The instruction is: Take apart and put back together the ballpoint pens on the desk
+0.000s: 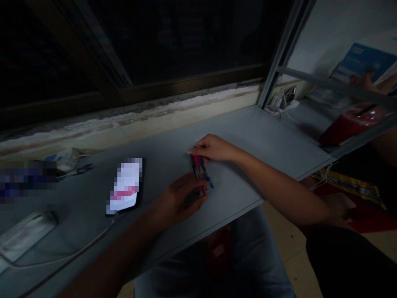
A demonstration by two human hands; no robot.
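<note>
A grey desk (pixel 248 140) runs beneath a dark window (pixel 149 37), with a stained sill (pixel 130 120) along its far edge and a metal window frame (pixel 279 58) rising at its right end. Past that frame are a blue printed box (pixel 366 62) and a red cup (pixel 350 126). Below the near edge show the person's denim-covered knees (pixel 214 265) and a yellow-and-red patterned cloth (pixel 350 188).

On the desk, a power strip (pixel 281 103) with white cables sits in the far corner. At the left lie a pale flat object (pixel 26 236) (too dim to name) and a phone (pixel 125 186), its lit screen blurred out, with a white cable (pixel 71 252) trailing toward the lower left.

Near the middle of the desk, well right of the phone, is a small bundle of red and blue pens (pixel 200 171), tilted and held just above or against the surface (the hands hide which). The left hand (pixel 182 198) is curled narrowly around its lower end, while the right hand (pixel 211 148) pinches the upper end with its fingertips (pixel 194 151). Holding both ends like this seems sound: even, gentle pressure from each side should keep loose pens from fanning apart.
</note>
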